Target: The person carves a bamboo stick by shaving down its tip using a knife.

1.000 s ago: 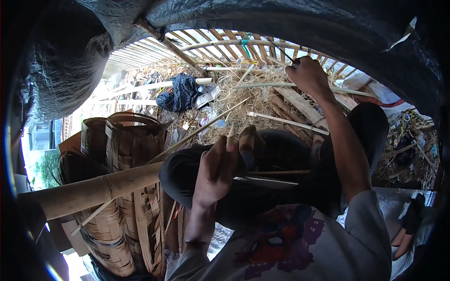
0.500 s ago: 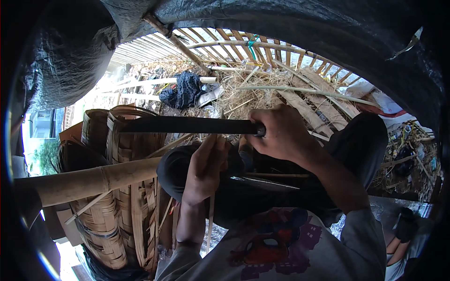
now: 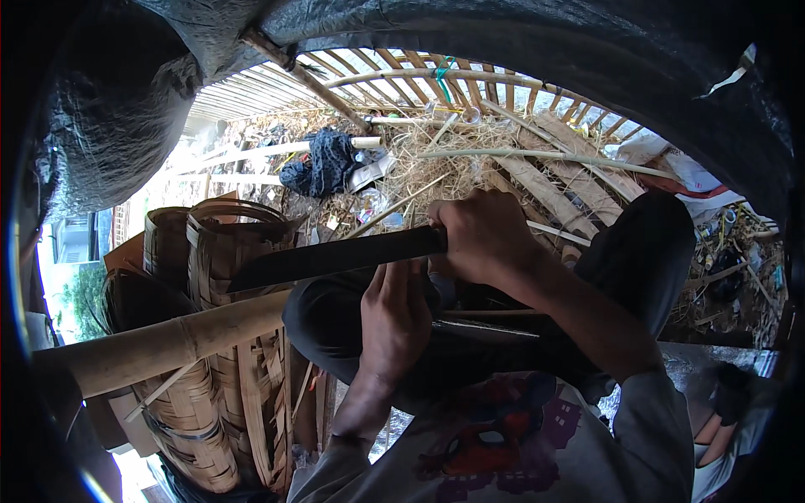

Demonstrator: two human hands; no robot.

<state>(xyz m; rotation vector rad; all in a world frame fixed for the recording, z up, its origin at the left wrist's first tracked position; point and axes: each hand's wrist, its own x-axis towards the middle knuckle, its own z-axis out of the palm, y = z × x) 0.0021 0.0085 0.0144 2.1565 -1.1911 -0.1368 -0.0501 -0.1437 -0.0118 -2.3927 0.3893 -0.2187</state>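
Observation:
My right hand (image 3: 489, 235) is wrapped round the grip of a machete (image 3: 340, 257). Its long dark blade points left across my lap, the tip a little lower than the grip. Just under the blade, close to the grip end, is my left hand (image 3: 394, 323). Its fingers point up and are pressed together, their tips partly behind the blade. Whatever they pinch, if anything, is hidden from view. My dark-trousered knees (image 3: 323, 310) are bent on either side.
A thick bamboo pole (image 3: 168, 339) juts in from the left beside rolled woven bamboo sheets (image 3: 197, 419). Ahead lie shavings (image 3: 436, 159), flat boards (image 3: 545, 193) and a dark cloth (image 3: 331, 159) before a slatted bamboo fence (image 3: 386, 84). Dark plastic sheeting (image 3: 604, 59) hangs overhead.
The machete has gone from nearly level to tilted, its tip dropping, and my right hand has shifted slightly left. My left hand has moved right, nearer the grip.

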